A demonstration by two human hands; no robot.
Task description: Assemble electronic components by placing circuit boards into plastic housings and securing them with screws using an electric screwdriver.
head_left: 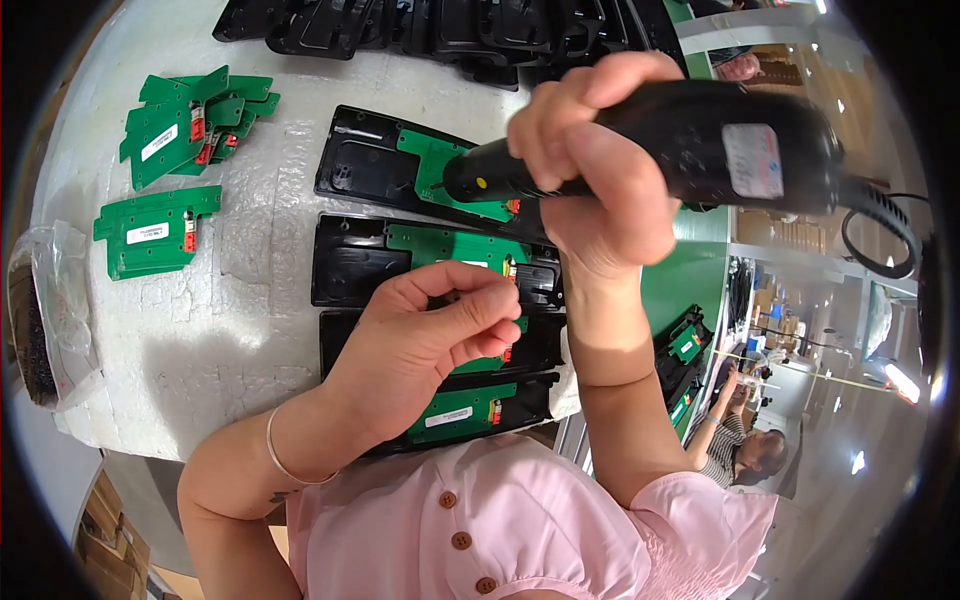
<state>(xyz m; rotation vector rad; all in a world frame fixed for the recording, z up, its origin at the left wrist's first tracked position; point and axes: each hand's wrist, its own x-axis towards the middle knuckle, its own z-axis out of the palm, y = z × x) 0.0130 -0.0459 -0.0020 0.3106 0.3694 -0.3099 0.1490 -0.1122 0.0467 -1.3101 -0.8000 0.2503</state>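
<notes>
My right hand (600, 160) is wrapped round a black electric screwdriver (690, 145), held tilted, its tip over the green circuit board (432, 152) in the farthest black plastic housing (365, 170). Whether the bit touches a screw cannot be made out. My left hand (430, 325) hovers over the nearer housings, thumb and fingertips pinched together; what they hold, if anything, is hidden. Beneath it lies a second housing (345, 262) with a board fitted, and closer to me another board (450, 418) sits in the nearest housing.
Loose green boards (165, 140) are piled at the left, with a single board (155, 232) nearer me. A clear plastic bag (65, 310) stands at the table's left edge. Several black housings (450, 30) line the far side. At the right, a person (745, 445) works at another bench.
</notes>
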